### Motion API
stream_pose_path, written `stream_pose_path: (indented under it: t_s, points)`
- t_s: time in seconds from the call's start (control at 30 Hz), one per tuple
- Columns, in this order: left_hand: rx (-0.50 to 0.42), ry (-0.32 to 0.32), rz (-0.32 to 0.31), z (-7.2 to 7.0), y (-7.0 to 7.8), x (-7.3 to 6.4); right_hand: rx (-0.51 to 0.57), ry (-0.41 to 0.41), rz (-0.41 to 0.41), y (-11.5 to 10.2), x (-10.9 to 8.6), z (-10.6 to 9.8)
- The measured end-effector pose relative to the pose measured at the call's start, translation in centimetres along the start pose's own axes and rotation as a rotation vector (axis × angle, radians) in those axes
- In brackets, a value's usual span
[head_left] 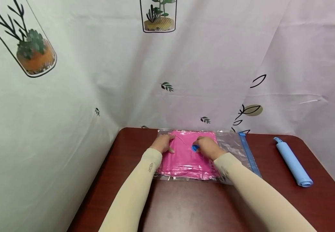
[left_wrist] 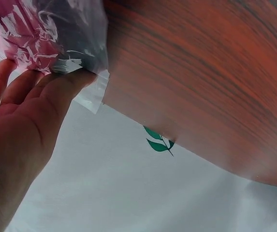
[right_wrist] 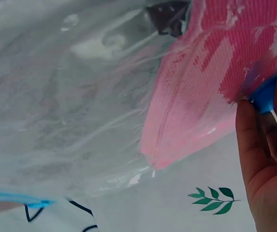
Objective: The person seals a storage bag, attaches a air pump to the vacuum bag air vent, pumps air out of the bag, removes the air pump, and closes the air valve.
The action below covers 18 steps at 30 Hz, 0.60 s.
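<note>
A clear vacuum storage bag (head_left: 232, 146) lies on the table with a folded pink cloth (head_left: 182, 159) inside it. At the bag's right end runs a blue zip seal (head_left: 250, 156). My right hand (head_left: 209, 147) pinches the blue valve cap (head_left: 195, 148) on top of the bag between thumb and fingers; the right wrist view shows the cap (right_wrist: 265, 96) at the fingertips. Toward the bag's left side, my left hand (head_left: 162, 143) rests on the plastic over the cloth. In the left wrist view its fingers (left_wrist: 56, 92) are extended along the bag's edge.
A light-blue hand pump (head_left: 293, 162) lies on the right of the dark red wooden table (head_left: 184, 206). White printed fabric (head_left: 121, 64) hangs right behind the table's back edge and along its left side.
</note>
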State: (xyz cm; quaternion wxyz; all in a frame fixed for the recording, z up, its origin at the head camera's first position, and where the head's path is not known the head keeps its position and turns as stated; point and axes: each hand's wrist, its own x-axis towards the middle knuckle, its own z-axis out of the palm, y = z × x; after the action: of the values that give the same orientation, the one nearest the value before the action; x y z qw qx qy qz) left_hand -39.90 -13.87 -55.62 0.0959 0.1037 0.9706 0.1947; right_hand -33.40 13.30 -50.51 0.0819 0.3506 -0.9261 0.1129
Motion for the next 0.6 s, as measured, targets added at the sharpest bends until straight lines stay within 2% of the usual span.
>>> stream_pose_path:
  t_s: [0.17, 0.33, 0.6]
  points:
    - [0.011, -0.002, 0.006, -0.12, 0.10, -0.14, -0.015, 0.022, -0.035, -0.28, -0.18, -0.09]
    - [0.021, -0.005, 0.004, -0.05, -0.01, -0.07, -0.043, 0.009, -0.032, -0.31, -0.13, 0.04]
    - [0.001, -0.017, -0.005, -0.02, -0.05, -0.01, -0.057, -0.026, 0.102, -0.27, 0.07, 0.30]
